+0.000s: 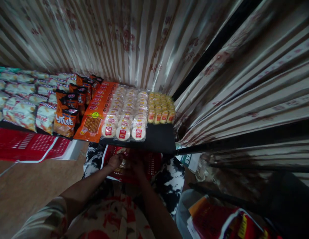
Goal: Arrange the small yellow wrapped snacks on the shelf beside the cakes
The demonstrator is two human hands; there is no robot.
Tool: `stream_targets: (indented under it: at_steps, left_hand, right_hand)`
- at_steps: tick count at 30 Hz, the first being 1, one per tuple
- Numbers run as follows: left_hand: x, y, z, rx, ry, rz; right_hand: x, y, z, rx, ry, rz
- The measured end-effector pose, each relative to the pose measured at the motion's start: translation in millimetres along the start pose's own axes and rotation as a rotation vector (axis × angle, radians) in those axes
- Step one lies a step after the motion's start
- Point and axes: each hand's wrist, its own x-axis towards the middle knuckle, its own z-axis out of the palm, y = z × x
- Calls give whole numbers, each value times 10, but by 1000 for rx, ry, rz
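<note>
A red plastic basket (155, 162) rests on my lap, partly under the dark shelf edge. My left hand (115, 161) is inside it, fingers curled in beside a shiny gold-and-red packet (122, 151); what they grip is too dim to make out. My right hand (137, 166) reaches into the same basket, close to the left one. Deep shadow hides its fingers. More gold-coloured wrapping (123, 164) shows between the two hands.
On the dark shelf (160, 134) stand rows of round white wrapped crackers (123, 132), small yellow packs (158, 116), an orange snack bag (91, 124), black-and-orange bags (66, 121) and white bags (21, 111). Another red basket (32, 144) is at left. Striped curtains (134, 39) hang behind.
</note>
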Motion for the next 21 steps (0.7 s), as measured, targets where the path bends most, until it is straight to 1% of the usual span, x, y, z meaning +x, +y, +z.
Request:
stream_targets:
  at_steps: [5, 10, 16, 21]
  left_hand:
    - [-132, 72, -87, -35, 39, -9]
    - [-249, 151, -156, -109, 72, 2]
    - [-383, 246, -184, -260, 115, 42]
    - [-436, 294, -188, -399, 144, 62]
  right_hand:
    - [-81, -148, -52, 114, 41, -10]
    - [-164, -277, -161, 177, 59, -48]
    - [-227, -324, -266, 202, 104, -71]
    - [-248, -332, -342, 183, 110, -105]
